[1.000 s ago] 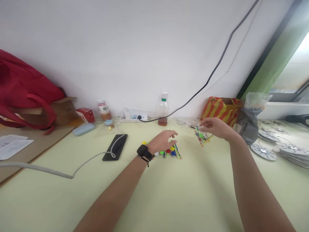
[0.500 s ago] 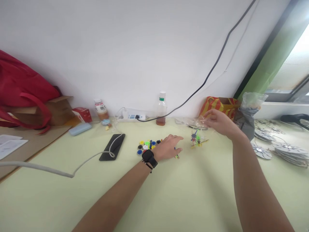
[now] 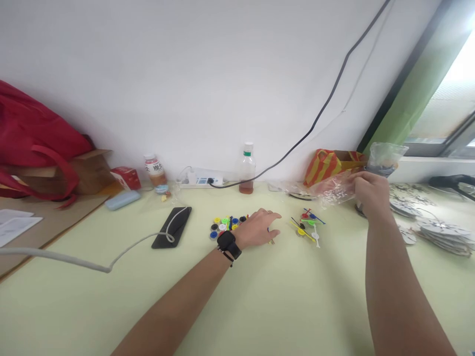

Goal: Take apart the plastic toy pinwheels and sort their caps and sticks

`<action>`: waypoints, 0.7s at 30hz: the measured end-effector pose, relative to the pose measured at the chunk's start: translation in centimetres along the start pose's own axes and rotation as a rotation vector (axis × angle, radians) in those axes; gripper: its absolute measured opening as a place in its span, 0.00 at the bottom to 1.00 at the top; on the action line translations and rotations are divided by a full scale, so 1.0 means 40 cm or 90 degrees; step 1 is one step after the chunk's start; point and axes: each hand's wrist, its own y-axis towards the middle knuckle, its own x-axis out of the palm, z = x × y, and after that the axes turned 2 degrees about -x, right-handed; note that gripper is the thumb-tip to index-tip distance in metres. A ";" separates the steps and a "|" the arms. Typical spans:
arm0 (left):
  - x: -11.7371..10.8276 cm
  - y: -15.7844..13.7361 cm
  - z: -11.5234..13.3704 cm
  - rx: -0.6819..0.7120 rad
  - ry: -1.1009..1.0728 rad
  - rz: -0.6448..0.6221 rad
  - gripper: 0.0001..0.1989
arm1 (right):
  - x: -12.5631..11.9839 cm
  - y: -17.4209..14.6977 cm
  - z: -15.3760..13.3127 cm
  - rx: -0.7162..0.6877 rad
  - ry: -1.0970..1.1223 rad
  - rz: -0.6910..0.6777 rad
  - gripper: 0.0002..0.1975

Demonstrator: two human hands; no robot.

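Observation:
My left hand (image 3: 260, 227), with a black watch on its wrist, lies low on the table with its thumb and fingers apart. Under and beside it is a group of small coloured plastic discs (image 3: 222, 226), partly hidden by the hand and wrist. My right hand (image 3: 373, 192) pinches a crumpled clear plastic bag (image 3: 334, 192), which stretches out to the left of the fingers. Between the two hands, several thin coloured plastic sticks with round discs (image 3: 308, 226) lie loosely spread on the table; neither hand touches them.
A black phone (image 3: 172, 227) with a pale cable lies at left. Along the wall stand a drink bottle (image 3: 247, 170), a power strip (image 3: 204, 179) and another bottle (image 3: 156, 173). A red-and-yellow bag (image 3: 322, 167) and stacked pale discs (image 3: 445, 232) are at right.
My right hand has moved right, drawing the plastic bag along. The coloured sticks, bunched together before, now lie spread flat on the table. My left hand has stayed put.

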 end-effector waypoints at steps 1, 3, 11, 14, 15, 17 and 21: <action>-0.001 0.001 -0.002 0.002 -0.002 0.000 0.22 | 0.011 -0.001 0.008 0.040 0.083 -0.045 0.12; -0.004 0.002 -0.008 0.003 -0.002 -0.002 0.22 | 0.038 -0.009 0.021 0.090 0.191 -0.121 0.10; -0.032 0.004 -0.025 -0.014 0.009 0.001 0.20 | 0.172 -0.060 0.022 0.089 0.338 -0.329 0.16; -0.046 0.001 -0.026 -0.028 0.006 0.009 0.19 | 0.195 -0.074 0.011 0.039 0.182 -0.326 0.22; -0.049 0.001 -0.026 -0.031 0.006 0.008 0.19 | 0.196 -0.076 0.009 0.015 0.095 -0.319 0.22; -0.055 0.000 -0.027 -0.033 0.006 0.005 0.19 | 0.186 -0.074 0.004 -0.038 -0.071 -0.321 0.18; -0.062 -0.002 -0.026 -0.028 0.006 0.015 0.19 | 0.155 -0.065 -0.023 -0.114 -0.251 -0.518 0.14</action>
